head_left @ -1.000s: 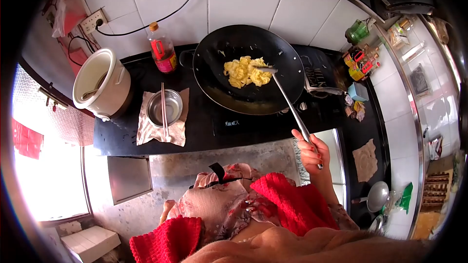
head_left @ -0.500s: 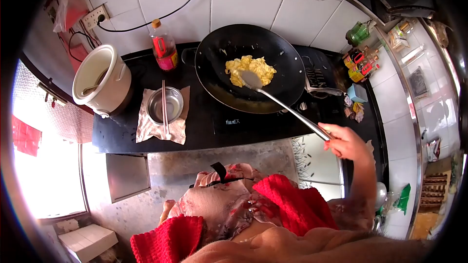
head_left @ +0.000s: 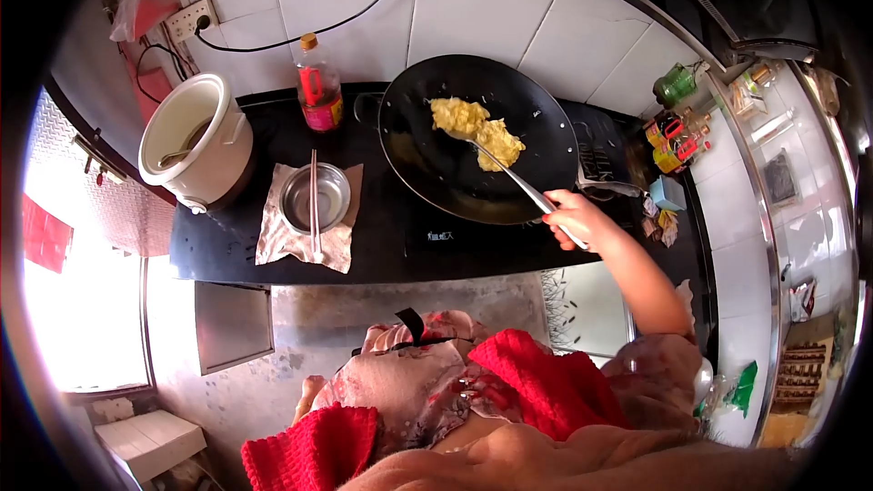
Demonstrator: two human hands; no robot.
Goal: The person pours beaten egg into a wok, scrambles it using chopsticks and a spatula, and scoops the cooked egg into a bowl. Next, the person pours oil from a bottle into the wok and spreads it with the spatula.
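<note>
My right hand [head_left: 579, 220] is closed around the long metal handle of a wok spatula [head_left: 518, 180]. Its head reaches into a black wok [head_left: 423, 159] and is partly hidden by yellow scrambled egg [head_left: 499, 143]. The egg lies in two joined lumps, the upper one over the spatula's head. At the lower left, beside my patterned clothing, a small part of my left hand or forearm [head_left: 309, 391] shows; its fingers cannot be made out.
Left of the wok stand a sauce bottle [head_left: 318, 91], a metal bowl [head_left: 329, 196] with chopsticks [head_left: 315, 209] across it on a cloth [head_left: 275, 236], and a white pot [head_left: 232, 141]. More bottles [head_left: 677, 139] and a blue box [head_left: 667, 193] sit at the right.
My right hand has moved up and left with the spatula, its head pushing farther into the wok. The egg has gone from one spread patch to two lumps. The view has shifted slightly.
</note>
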